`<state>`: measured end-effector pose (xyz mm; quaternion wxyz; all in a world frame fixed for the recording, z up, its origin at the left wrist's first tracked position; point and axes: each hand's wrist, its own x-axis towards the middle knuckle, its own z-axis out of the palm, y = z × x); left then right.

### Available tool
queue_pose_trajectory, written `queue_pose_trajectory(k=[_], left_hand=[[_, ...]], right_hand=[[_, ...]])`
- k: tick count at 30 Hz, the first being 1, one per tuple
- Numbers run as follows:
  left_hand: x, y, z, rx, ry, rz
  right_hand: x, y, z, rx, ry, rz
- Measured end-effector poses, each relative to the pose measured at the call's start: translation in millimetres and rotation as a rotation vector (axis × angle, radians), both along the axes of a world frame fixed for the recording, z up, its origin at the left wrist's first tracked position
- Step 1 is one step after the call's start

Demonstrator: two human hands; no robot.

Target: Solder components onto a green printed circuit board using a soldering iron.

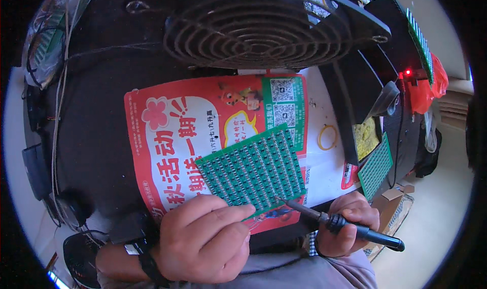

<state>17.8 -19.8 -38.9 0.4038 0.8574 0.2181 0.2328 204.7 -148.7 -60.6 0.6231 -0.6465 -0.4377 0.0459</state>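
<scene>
A green circuit board panel (253, 170), covered in rows of small dark components, is held tilted above a red printed sheet. My left hand (205, 238) grips its near left edge, with the fingers closed on it. In my right hand (350, 223) is a soldering iron (362, 232) with a black handle, the fingers wrapped round it. The iron's metal tip points left and reaches the board's near edge; whether it touches a joint is too small to tell.
A black fan with a round grille (258, 40) stands at the back. The red sheet (144, 162) lies on the dark table. To the right are a yellow sponge (368, 137), another green board (376, 167), a yellow ring (327, 137) and a red bag (431, 88). Cables (57, 116) run along the left.
</scene>
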Motion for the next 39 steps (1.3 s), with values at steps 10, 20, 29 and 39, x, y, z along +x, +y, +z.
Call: queue_pose_trajectory(k=[10, 20, 29, 39], left_hand=[[-6.1, 10.3, 23.2, -0.237, 0.082, 0.168], [-26.3, 21.2, 43.3, -0.459, -0.033, 0.570], [-63.3, 50.1, 90.1, -0.382, -0.890, 0.528], [-23.7, 22.8, 38.3, -0.372, 0.013, 0.409]], right_hand=[[-4.0, 3.2, 1.9, 0.261, 0.140, 0.009], [-5.7, -7.4, 7.6, 0.040, -0.174, 0.022], [-3.1, -7.4, 30.8, 0.137, -0.139, -0.099], [-3.3, 11.3, 43.3, -0.050, -0.110, 0.359]])
